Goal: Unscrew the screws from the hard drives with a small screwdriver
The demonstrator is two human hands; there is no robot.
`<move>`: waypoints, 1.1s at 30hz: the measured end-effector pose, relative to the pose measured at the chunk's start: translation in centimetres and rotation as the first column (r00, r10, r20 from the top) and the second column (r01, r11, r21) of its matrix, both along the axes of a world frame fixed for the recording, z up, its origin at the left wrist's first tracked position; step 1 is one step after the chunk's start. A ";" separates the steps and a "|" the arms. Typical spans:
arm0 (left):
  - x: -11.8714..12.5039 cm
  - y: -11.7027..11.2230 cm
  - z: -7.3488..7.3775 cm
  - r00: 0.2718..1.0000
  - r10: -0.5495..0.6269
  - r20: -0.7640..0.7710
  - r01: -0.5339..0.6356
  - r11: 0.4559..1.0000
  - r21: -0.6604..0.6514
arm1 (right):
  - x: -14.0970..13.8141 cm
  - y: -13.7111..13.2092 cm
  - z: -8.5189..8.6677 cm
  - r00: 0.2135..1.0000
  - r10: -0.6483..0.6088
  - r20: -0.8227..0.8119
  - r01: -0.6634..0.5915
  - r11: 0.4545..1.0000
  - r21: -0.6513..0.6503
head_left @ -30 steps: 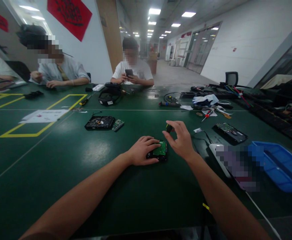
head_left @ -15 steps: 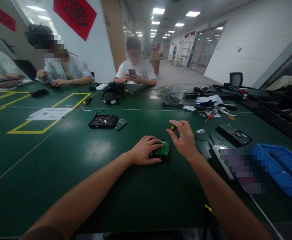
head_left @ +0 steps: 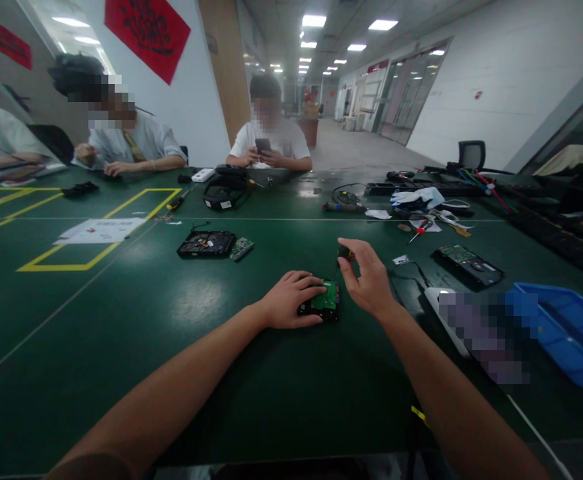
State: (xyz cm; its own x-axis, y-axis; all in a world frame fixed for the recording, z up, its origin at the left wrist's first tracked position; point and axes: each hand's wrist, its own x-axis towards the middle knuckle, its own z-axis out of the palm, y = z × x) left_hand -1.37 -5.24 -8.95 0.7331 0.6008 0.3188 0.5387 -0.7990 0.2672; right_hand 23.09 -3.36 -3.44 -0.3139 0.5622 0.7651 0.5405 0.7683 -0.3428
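Note:
A hard drive (head_left: 327, 298) with a green circuit board on its upper face lies flat on the table in front of me. My left hand (head_left: 294, 299) covers its left part, fingers across the board and thumb along the near edge, holding it down. Between the thumb and fingers of my right hand (head_left: 366, 273) is the dark and yellow handle of a screwdriver (head_left: 343, 252). It stands upright, with its thin shaft pointing down at the drive's far right corner. Whether the tip sits in a screw is too small to tell.
An opened hard drive (head_left: 206, 244) and a loose circuit board (head_left: 242, 249) lie to the left. On the right are another drive (head_left: 468, 265), a blue tray (head_left: 566, 333), a white device with a cable, and a red screwdriver (head_left: 421, 230). Co-workers sit across the green table (head_left: 196, 393).
The screwdriver in my right hand has tipped upright, so its shaft now shows pointing down at the drive's corner. My left hand and the hard drive have stayed in place.

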 end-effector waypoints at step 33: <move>0.1 -0.2 0.3 1.000 0.004 -0.005 -0.004 1.000 0.001 | -0.4 0.1 0.0 0.997 -0.073 -0.029 0.073 0.997 0.000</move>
State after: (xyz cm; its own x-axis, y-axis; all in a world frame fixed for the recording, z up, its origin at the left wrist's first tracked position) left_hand -1.26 -5.48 -8.66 0.7323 0.6035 0.3155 0.5431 -0.7971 0.2640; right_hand 22.66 -3.22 -3.42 -0.2498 0.5819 0.7739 0.5854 0.7274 -0.3580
